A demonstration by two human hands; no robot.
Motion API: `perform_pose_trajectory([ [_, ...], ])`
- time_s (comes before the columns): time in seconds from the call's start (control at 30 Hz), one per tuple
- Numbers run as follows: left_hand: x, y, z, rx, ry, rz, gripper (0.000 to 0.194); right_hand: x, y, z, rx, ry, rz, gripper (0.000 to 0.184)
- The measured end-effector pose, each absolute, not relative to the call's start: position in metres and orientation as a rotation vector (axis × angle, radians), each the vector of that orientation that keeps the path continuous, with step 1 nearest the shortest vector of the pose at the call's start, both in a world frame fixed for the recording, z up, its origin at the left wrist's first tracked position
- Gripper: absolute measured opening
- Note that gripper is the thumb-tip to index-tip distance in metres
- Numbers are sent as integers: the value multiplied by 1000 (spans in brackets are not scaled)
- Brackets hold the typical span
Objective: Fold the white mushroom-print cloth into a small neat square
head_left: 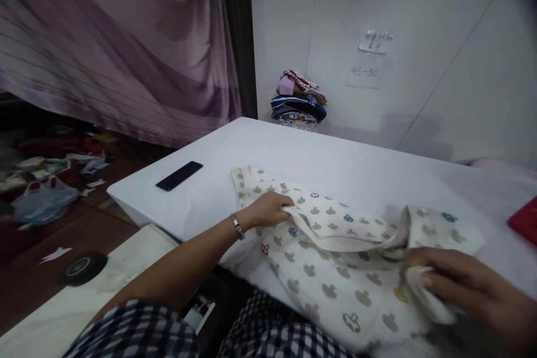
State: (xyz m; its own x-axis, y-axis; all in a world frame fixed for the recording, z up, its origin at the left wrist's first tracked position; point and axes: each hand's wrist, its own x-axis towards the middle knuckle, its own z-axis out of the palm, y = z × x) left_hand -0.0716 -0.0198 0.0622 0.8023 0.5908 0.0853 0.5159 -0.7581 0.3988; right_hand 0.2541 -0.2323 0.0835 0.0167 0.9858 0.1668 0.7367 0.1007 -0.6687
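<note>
A white cloth garment (329,260) printed with grey mouse-head shapes and a few coloured outlines lies across the near part of the table, its close edge hanging toward my lap. My left hand (271,210), with a metal band at the wrist, pinches a folded white edge near the garment's left part. On the right, my right hand (461,285) grips another bunched part of the same fabric, somewhat blurred. Between both hands the edge sags in a loose curve. The exact kind of garment cannot be told from its crumpled shape.
A black phone (179,175) lies on the white table (277,145), toward the left. Folded clothes (298,99) are stacked beyond the far edge. Something red (524,221) sits at far right. Left of me are a pale surface with a black round object (83,267) and plastic bags (46,198).
</note>
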Motion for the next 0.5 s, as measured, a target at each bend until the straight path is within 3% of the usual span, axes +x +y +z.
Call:
perform_pose_trajectory([
  [0.1,-66,-21,60,2591,855,276,21,202,-188,79,-1551,-1873,963,27],
  [0.37,-63,-28,61,2642,743,276,22,130,-117,32,-1622,-1802,662,41],
  [0.5,-63,-30,49,2769,795,311,23,122,-109,12,-1575,-1913,617,31],
])
